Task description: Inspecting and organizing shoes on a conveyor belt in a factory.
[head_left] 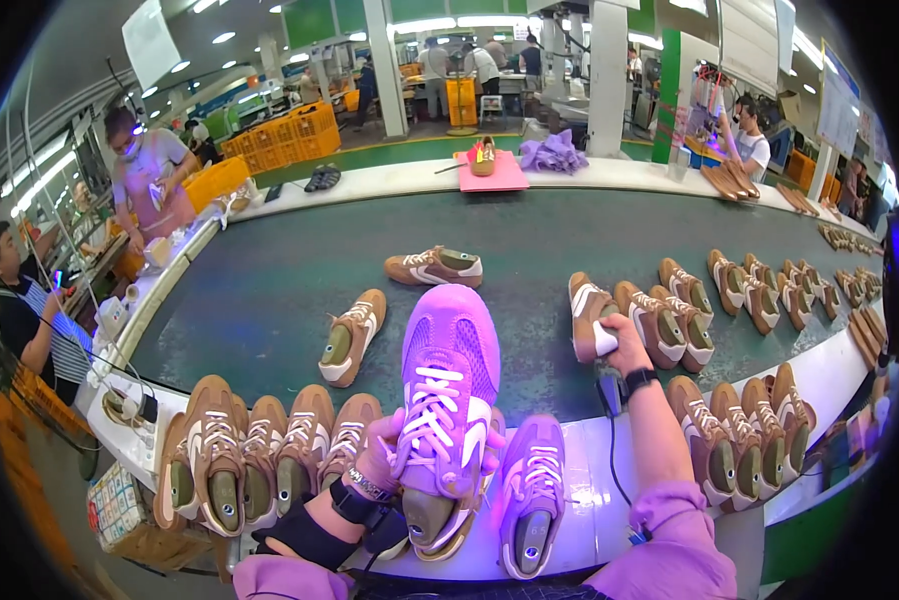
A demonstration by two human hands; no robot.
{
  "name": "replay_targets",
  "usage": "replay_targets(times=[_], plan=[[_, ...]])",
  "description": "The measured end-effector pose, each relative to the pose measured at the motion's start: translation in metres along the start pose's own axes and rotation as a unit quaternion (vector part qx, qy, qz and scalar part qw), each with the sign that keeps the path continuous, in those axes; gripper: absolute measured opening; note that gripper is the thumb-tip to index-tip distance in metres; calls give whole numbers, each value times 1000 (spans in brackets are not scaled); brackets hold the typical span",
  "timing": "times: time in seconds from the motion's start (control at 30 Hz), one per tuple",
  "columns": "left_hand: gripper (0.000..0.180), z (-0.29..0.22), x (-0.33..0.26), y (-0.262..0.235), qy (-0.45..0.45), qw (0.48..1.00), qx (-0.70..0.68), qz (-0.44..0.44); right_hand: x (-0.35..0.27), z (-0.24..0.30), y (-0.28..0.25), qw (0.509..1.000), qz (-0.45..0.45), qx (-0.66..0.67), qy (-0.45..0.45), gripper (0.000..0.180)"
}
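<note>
My left hand (377, 458) is closed around a lace-up sneaker (447, 370), held up toe-forward over the near edge and tinted purple by the light. A last is visible inside its opening. Out to the right, my right hand (625, 346) grips the heel end of a brown sneaker (589, 305) at the dark green belt (269, 270); its fingertips are partly hidden. Beside the raised shoe, another purple-lit sneaker (534, 485) rests on the white ledge (594, 480). Two brown sneakers, one on its side (434, 268) and one slanted (352, 338), lie farther out on the belt.
Several brown sneakers (304, 430) crowd the ledge at left, and more (734, 430) stand at right. Rows of sneakers (759, 285) fill the belt's right side. A black cable (614, 450) hangs by my right wrist. On the far ledge, a shoe stands on a pink board (493, 178).
</note>
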State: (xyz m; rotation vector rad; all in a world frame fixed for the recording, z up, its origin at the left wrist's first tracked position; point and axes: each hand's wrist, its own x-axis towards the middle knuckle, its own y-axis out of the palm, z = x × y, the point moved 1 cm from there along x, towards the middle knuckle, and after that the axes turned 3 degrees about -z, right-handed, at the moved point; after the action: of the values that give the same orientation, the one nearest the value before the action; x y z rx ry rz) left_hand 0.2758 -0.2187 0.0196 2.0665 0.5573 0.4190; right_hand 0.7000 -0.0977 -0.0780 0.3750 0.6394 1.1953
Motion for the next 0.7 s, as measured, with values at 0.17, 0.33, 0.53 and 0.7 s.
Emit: replay_targets(times=[0.17,0.33,0.53,0.7], plan=[[62,-4,-10,-13,4,994,-86,-66,-146,9,89,967,240,79,-13,71],[82,-3,1,15,-45,998,-23,-30,-224,-9,105,960,264,94,13,88],[78,11,-12,40,-67,996,-64,9,-257,-22,100,953,298,48,29,92],[74,9,-28,23,-70,997,-31,6,-254,-32,96,944,319,73,35,98]])
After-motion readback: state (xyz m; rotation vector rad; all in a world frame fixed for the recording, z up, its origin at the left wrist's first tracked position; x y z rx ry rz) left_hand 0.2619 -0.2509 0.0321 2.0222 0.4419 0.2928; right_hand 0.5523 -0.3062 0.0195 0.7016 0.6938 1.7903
